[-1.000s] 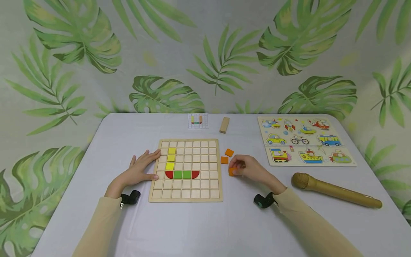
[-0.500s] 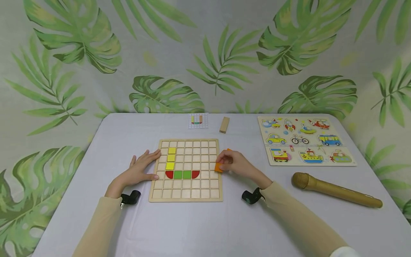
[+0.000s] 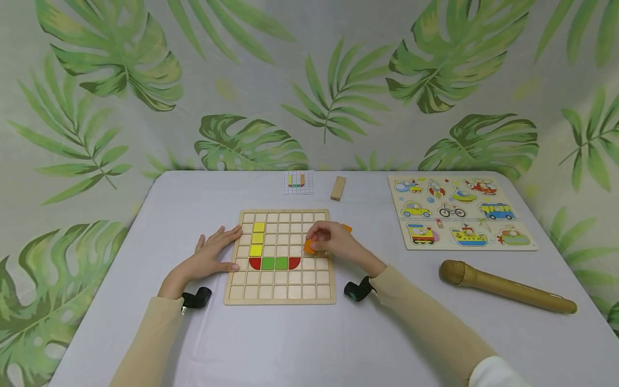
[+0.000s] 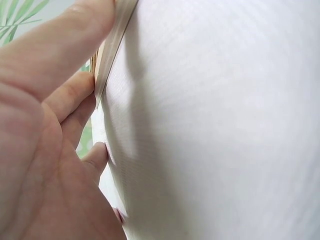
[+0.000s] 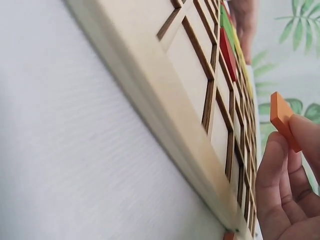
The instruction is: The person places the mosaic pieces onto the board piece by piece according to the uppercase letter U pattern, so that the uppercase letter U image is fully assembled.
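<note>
My right hand (image 3: 336,240) pinches an orange square tile (image 5: 284,121) between thumb and fingers, held above the right part of the wooden grid board (image 3: 280,301). My left hand (image 3: 208,259) rests at the board's left edge, fingers spread and fairly straight; in the left wrist view its thumb and a finger touch the board's side. In the grid sit three yellow squares (image 3: 258,237) in a column. Below them, a row has a red rounded piece (image 3: 254,263), two green squares (image 3: 274,263) and another red rounded piece (image 3: 294,263).
Another orange tile (image 3: 347,228) shows partly behind my right hand. Behind the board lie a small pattern card (image 3: 298,183) and a wooden block (image 3: 338,188). To the right are a vehicle picture puzzle (image 3: 464,215) and a brown microphone (image 3: 505,287).
My right hand has moved left from beside the board to over its grid, carrying the orange tile it picked from the table. My left hand has stayed put.
</note>
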### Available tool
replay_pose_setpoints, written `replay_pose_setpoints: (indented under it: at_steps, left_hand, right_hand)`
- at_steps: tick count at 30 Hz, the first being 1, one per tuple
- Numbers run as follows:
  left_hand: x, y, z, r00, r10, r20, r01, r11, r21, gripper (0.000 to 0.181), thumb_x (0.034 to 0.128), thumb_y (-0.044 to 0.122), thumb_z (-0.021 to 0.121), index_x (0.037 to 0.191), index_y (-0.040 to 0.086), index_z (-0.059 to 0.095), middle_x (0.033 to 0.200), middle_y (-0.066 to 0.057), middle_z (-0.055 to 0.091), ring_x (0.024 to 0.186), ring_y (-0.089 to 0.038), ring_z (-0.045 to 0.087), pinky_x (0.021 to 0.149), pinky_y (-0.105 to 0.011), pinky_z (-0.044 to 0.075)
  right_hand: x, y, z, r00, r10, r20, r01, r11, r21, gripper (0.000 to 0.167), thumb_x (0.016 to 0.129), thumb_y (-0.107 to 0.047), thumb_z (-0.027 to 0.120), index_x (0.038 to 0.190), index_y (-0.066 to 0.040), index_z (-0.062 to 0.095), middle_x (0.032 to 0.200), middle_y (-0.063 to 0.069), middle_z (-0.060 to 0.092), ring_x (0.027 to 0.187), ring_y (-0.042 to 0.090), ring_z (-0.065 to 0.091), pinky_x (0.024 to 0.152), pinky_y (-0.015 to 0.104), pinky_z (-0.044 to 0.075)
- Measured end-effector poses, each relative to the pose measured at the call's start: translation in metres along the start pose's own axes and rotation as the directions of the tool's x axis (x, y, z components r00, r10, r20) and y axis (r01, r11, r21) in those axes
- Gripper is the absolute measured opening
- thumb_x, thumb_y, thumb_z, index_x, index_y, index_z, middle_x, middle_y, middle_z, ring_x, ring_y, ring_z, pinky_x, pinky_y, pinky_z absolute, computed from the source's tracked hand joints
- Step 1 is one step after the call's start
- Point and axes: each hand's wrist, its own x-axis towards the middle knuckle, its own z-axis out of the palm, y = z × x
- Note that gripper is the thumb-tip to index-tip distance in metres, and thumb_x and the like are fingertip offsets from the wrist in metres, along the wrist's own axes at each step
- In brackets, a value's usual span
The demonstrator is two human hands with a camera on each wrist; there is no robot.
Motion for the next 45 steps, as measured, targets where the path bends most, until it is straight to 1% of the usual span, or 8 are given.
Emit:
replay_pose_setpoints:
  at_steps: [11,16,20,27,32,37,41,45]
  left_hand:
    - [-0.001,0.003,-0.001,1.0,-0.008,0.001,0.008,1.0,0.003,0.09,0.0807,0.038,0.075,0.151,0.007,0.028,0.157,-0.013,0.019,0.143,-0.04,0.0,0.103,-0.064,-0.015]
    - [-0.002,0.001,-0.001,1.0,-0.01,0.0,0.01,1.0,0.004,0.09,0.0806,0.037,0.075,0.151,0.007,0.028,0.157,-0.013,0.019,0.143,-0.04,0.0,0.103,-0.064,-0.015]
    - [-0.002,0.001,-0.001,1.0,-0.006,-0.003,0.006,1.0,-0.002,0.09,0.0808,0.037,0.075,0.151,0.006,0.028,0.157,-0.013,0.019,0.143,-0.04,0.0,0.103,-0.064,-0.015]
    - [-0.003,0.0,0.0,1.0,-0.007,-0.001,0.007,1.0,-0.008,0.09,0.0811,0.037,0.075,0.151,0.006,0.028,0.157,-0.012,0.018,0.143,-0.04,-0.001,0.103,-0.064,-0.015]
    - [-0.003,-0.002,0.0,1.0,-0.005,-0.004,0.005,1.0,-0.005,0.09,0.0812,0.037,0.075,0.151,0.007,0.028,0.158,-0.012,0.018,0.143,-0.04,-0.001,0.103,-0.064,-0.015]
    - [-0.002,-0.001,0.0,1.0,-0.003,-0.003,0.003,1.0,-0.009,0.09,0.0811,0.038,0.075,0.151,0.007,0.027,0.157,-0.012,0.019,0.143,-0.04,0.0,0.103,-0.063,-0.015]
    - [-0.001,0.0,0.0,1.0,0.004,-0.002,-0.004,1.0,-0.012,0.09,0.0814,0.039,0.075,0.151,0.008,0.027,0.157,-0.013,0.019,0.143,-0.04,0.0,0.103,-0.063,-0.015]
    - [-0.001,0.0,0.0,1.0,0.013,0.001,-0.013,1.0,-0.012,0.089,0.082,0.038,0.074,0.152,0.008,0.027,0.157,-0.013,0.019,0.143,-0.04,0.0,0.103,-0.063,-0.015]
  right_hand:
    - [0.021,-0.005,0.021,0.999,-0.011,0.046,0.013,0.999,-0.052,0.012,0.082,0.006,0.069,0.091,-0.001,0.066,0.083,0.003,0.061,0.074,0.014,0.054,0.069,0.023,0.046]
    - [0.025,-0.006,0.028,0.997,-0.033,0.064,0.041,0.992,-0.122,0.012,0.081,0.006,0.07,0.089,-0.003,0.066,0.081,0.001,0.06,0.073,0.012,0.054,0.068,0.023,0.046]
    - [0.025,-0.008,0.031,0.997,-0.04,0.069,0.054,0.976,-0.211,0.013,0.082,0.005,0.07,0.088,-0.005,0.065,0.079,-0.001,0.059,0.072,0.012,0.053,0.067,0.022,0.045]
    - [0.024,-0.013,0.034,0.999,-0.006,0.054,0.024,0.941,-0.338,0.013,0.081,0.003,0.069,0.087,-0.008,0.066,0.078,-0.003,0.058,0.07,0.011,0.051,0.066,0.023,0.043]
    - [0.025,-0.016,0.035,0.999,0.001,0.048,0.018,0.918,-0.395,0.013,0.079,0.002,0.07,0.086,-0.008,0.067,0.081,-0.002,0.058,0.074,0.012,0.052,0.068,0.025,0.044]
    - [0.025,-0.017,0.032,0.998,0.001,0.056,0.019,0.933,-0.36,0.011,0.08,0.001,0.071,0.086,-0.006,0.067,0.081,0.0,0.06,0.074,0.012,0.053,0.069,0.024,0.044]
    - [0.022,-0.013,0.026,0.999,0.017,0.042,-0.006,0.968,-0.252,0.006,0.084,-0.001,0.07,0.089,-0.004,0.067,0.08,0.001,0.061,0.072,0.012,0.054,0.068,0.023,0.045]
    - [0.016,-0.008,0.015,0.999,0.05,0.004,-0.048,0.986,-0.157,0.006,0.087,-0.004,0.067,0.093,-0.002,0.067,0.081,0.002,0.061,0.072,0.013,0.054,0.067,0.024,0.045]
